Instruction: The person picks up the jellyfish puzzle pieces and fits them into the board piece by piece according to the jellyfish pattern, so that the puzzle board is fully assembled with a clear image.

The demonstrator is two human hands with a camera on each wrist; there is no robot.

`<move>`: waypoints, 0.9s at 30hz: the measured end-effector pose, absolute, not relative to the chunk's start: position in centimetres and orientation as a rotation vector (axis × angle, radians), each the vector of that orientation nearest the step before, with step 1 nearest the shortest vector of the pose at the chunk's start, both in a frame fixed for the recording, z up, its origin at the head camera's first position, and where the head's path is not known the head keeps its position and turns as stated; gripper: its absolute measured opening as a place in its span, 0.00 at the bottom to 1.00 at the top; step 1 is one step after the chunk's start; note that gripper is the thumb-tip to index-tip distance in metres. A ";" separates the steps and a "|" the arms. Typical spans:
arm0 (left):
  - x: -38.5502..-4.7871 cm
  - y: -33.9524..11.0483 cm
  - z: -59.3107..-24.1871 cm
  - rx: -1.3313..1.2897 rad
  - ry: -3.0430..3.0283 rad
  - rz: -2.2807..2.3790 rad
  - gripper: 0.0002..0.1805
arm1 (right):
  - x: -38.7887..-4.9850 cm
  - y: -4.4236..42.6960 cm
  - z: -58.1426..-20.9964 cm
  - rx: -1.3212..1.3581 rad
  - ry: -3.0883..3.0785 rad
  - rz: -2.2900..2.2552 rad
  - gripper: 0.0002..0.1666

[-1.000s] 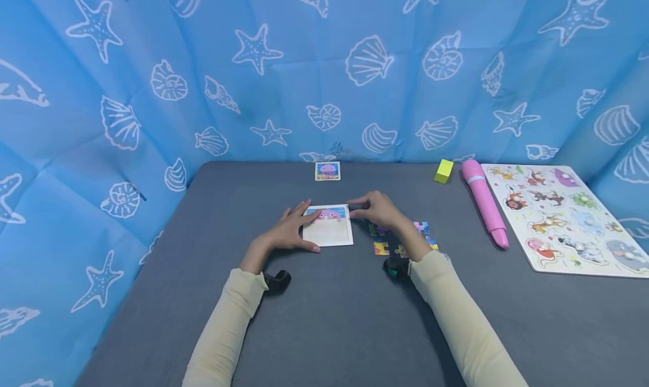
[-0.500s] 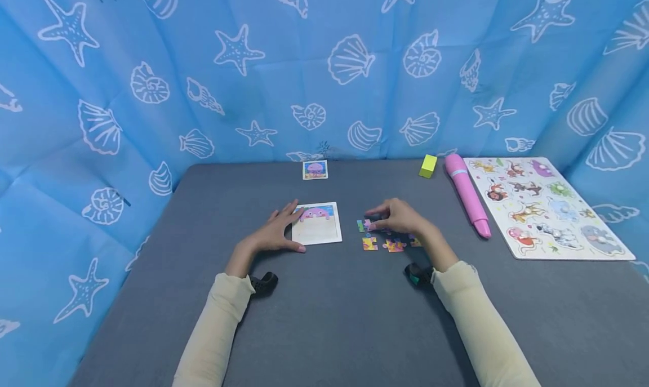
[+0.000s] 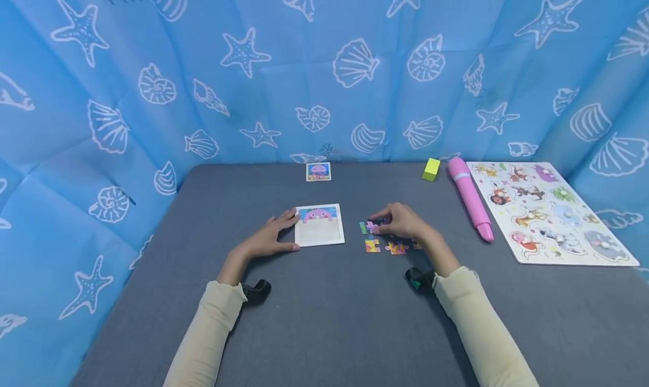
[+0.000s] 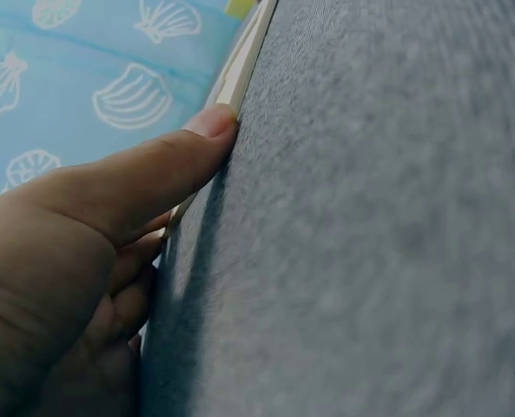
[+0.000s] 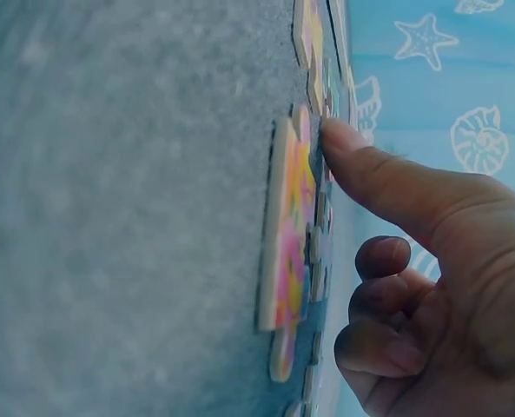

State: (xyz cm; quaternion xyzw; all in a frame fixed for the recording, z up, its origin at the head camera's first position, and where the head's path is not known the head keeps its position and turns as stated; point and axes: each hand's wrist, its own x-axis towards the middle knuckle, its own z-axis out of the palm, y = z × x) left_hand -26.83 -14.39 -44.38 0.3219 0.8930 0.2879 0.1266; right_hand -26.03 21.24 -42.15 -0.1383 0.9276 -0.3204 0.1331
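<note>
A white square puzzle tray point(image 3: 319, 241) lies on the table, its upper strip filled with a pink sea creature's picture. My left hand point(image 3: 266, 238) touches the tray's left side with fingers spread; in the left wrist view, the thumb point(image 4: 174, 156) rests against the tray's edge. To the right of the tray, my right hand point(image 3: 403, 222) pinches a pink and green jigsaw piece point(image 3: 372, 227) between thumb and index finger, low at the table. Yellow jigsaw pieces point(image 3: 372, 246) lie just in front, and others are partly hidden under that hand.
A small jellyfish picture card point(image 3: 318, 172) lies at the table's back edge. Farther right are a yellow block point(image 3: 431, 169), a pink pen-shaped toy point(image 3: 470, 198) and a white animal puzzle board point(image 3: 552, 213). A blue shell-patterned curtain point(image 3: 355, 94) hangs behind.
My right hand has left the tray's right edge for the loose jigsaw pieces and pinches one. My left fingers have drawn back from over the tray to its left edge. The head view has shifted slightly.
</note>
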 end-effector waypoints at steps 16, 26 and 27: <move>-27.2 -15.4 -44.6 0.908 2.617 0.866 0.41 | -26.7 20.0 -42.2 -0.457 2.730 -0.899 0.15; -27.1 -15.1 -44.5 0.925 2.631 0.858 0.41 | -27.4 15.7 -41.5 -0.599 2.741 -0.989 0.13; -27.1 -15.0 -44.5 0.930 2.632 0.859 0.41 | -27.5 15.0 -41.3 -0.618 2.736 -1.001 0.13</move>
